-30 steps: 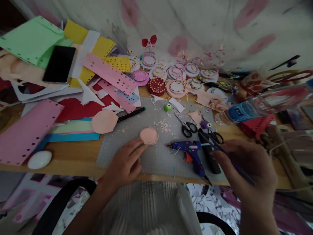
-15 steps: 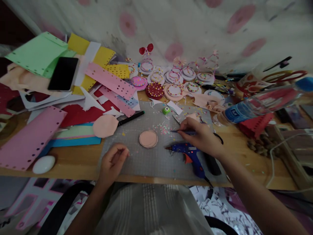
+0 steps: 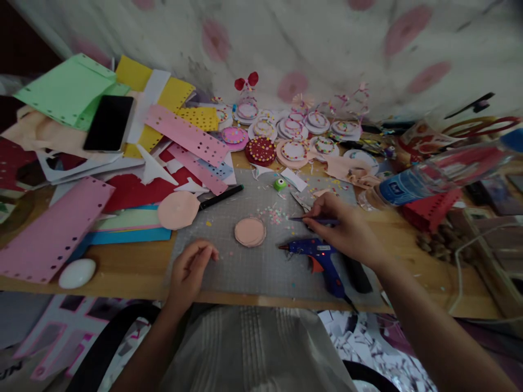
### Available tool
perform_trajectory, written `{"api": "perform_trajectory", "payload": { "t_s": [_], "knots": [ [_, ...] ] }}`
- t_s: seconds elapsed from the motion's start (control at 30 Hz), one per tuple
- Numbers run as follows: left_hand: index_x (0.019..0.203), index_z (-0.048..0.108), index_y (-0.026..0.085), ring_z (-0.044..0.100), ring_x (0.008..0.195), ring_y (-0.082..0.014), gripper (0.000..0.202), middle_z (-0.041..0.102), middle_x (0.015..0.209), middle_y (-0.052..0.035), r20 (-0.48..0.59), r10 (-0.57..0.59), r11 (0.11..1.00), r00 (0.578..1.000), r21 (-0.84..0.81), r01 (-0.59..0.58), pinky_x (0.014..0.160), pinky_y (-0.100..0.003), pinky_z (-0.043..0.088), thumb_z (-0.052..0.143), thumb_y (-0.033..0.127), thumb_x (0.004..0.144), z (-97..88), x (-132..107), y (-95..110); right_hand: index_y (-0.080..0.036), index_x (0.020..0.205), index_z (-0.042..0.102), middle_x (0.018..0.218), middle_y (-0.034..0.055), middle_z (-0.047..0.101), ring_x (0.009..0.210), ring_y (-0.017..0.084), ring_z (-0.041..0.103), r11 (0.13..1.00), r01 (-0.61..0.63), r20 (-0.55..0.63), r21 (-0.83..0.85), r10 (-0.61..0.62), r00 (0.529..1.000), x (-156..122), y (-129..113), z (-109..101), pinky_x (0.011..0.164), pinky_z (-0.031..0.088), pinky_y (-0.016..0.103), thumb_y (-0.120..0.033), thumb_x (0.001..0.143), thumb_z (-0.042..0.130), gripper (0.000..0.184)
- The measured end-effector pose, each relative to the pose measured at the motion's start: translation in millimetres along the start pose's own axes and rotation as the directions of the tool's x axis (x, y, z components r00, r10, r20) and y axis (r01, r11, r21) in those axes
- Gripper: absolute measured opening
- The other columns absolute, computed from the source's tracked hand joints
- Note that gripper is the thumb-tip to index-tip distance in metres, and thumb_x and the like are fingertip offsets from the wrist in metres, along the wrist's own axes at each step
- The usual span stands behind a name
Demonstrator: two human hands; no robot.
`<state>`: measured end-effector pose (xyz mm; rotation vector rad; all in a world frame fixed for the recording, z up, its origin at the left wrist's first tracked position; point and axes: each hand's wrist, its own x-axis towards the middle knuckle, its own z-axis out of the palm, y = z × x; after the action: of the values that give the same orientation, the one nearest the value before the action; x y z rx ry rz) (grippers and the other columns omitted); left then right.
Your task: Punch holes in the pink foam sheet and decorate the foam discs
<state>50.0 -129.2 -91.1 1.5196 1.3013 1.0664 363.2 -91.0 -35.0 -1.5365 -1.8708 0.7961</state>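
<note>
My right hand (image 3: pixel 347 226) pinches a pair of dark, pointed tweezers (image 3: pixel 300 219), tips toward the left, close to a scatter of small pale confetti pieces (image 3: pixel 273 214). Below that hand a blue hot glue gun (image 3: pixel 316 250) lies on its side, its small light glowing red. My left hand (image 3: pixel 190 269) rests at the mat's left side with fingers curled and thumb against them; nothing shows in it. Between the hands lies a peach paper disc (image 3: pixel 250 232) with an uneven, layered rim. Scissors (image 3: pixel 300 202) lie partly behind my right hand.
Under the work is a grey cutting mat (image 3: pixel 253 277). Paper scraps, a phone (image 3: pixel 109 123), a black marker (image 3: pixel 222 197) and a larger peach paper piece (image 3: pixel 178 210) lie left. Decorated paper discs (image 3: pixel 260 151) line the back. A plastic bottle (image 3: pixel 433 174) leans at right.
The whole view has shifted slightly. Both hands keep nearly the same pose, and the tweezers stay beside the confetti. More of the scissors shows beside my right hand.
</note>
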Motion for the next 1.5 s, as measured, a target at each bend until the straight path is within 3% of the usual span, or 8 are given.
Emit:
{"api": "perform_trajectory", "payload": {
  "t_s": [0.2,0.43,0.63,0.93,1.17,1.27,1.37,1.5],
  "knots": [
    [0.074,0.058,0.02,0.053,0.069,-0.013,0.024,0.056,0.069,0.0022,0.011,-0.004,1.0,1.0,-0.001,0.004,0.066,-0.022,0.042,0.046,0.026,0.094,0.4,-2,1,-0.023,0.077,0.045,0.074,0.0007,0.054,0.066,0.016,0.055,1.0,-0.006,-0.04,-0.003,0.005,0.999,1,7,6,0.062,0.048,0.03,-0.029,0.081,0.06,0.018],
    [0.074,0.058,0.02,0.053,0.069,-0.0145,0.024,0.056,0.069,0.0008,0.043,-0.01,1.0,0.999,0.027,0.009,0.065,-0.024,0.043,0.046,0.027,0.094,0.6,0,5,-0.023,0.076,0.049,0.073,0.0007,0.057,0.066,0.015,0.054,0.999,-0.03,0.009,0.046,0.03,1.0,4,6,-2,0.06,0.047,0.028,-0.034,0.081,0.062,0.018],
    [0.073,0.057,0.02,0.054,0.068,-0.0149,0.025,0.056,0.068,0.0004,0.049,-0.02,0.998,0.999,0.057,0.017,0.063,-0.024,0.043,0.046,0.029,0.093,-0.4,0,6,-0.023,0.084,0.055,0.09,0.0053,0.066,0.079,0.019,0.061,0.982,-0.074,0.087,0.176,0.06,0.994,6,6,-7,0.07,0.053,0.034,-0.044,0.085,0.06,0.022],
    [0.073,0.058,0.02,0.054,0.067,-0.0143,0.024,0.057,0.068,0.001,0.047,-0.005,0.998,0.999,0.058,0.002,0.063,-0.024,0.043,0.047,0.027,0.093,0.1,0,7,-0.022,0.092,0.055,0.097,0.0065,0.066,0.09,0.02,0.062,0.976,-0.042,0.162,0.212,0.008,0.987,13,7,-2,0.082,0.053,0.037,-0.039,0.088,0.056,0.018],
    [0.071,0.057,0.019,0.054,0.066,-0.0149,0.025,0.057,0.067,0.0003,0.056,-0.016,0.997,0.998,0.072,0.012,0.062,-0.024,0.043,0.047,0.029,0.092,-1.1,0,7,-0.026,0.096,0.053,0.116,0.0046,0.064,0.118,0.021,0.055,0.829,-0.239,0.255,0.505,0.122,0.959,15,5,-1,0.102,0.046,0.044,-0.046,0.087,0.057,0.022],
    [0.071,0.057,0.02,0.054,0.066,-0.0151,0.026,0.057,0.067,0.0001,0.06,-0.02,0.997,0.998,0.071,0.016,0.062,-0.025,0.043,0.046,0.03,0.092,-1.2,0,6,-0.026,0.099,0.054,0.118,0.0051,0.064,0.12,0.022,0.055,0.809,-0.285,0.29,0.514,0.149,0.945,14,5,-5,0.1,0.047,0.044,-0.045,0.087,0.055,0.022],
    [0.071,0.057,0.02,0.054,0.066,-0.0151,0.026,0.057,0.067,0.0002,0.061,-0.018,0.997,0.998,0.074,0.013,0.063,-0.025,0.043,0.046,0.03,0.092,-1.3,0,5,-0.026,0.1,0.055,0.119,0.0067,0.061,0.114,0.024,0.058,0.834,-0.262,0.231,0.486,0.167,0.959,16,7,-8,0.093,0.052,0.043,-0.046,0.09,0.049,0.024],
    [0.073,0.057,0.02,0.054,0.066,-0.0148,0.025,0.057,0.068,0.0004,0.066,-0.006,0.998,0.998,0.07,0.001,0.063,-0.024,0.043,0.046,0.03,0.093,-1.4,0,4,-0.024,0.09,0.058,0.092,0.007,0.064,0.083,0.021,0.063,0.957,-0.187,0.113,0.221,0.166,0.98,22,6,-11,0.069,0.055,0.035,-0.053,0.094,0.035,0.038]
  ]
}}
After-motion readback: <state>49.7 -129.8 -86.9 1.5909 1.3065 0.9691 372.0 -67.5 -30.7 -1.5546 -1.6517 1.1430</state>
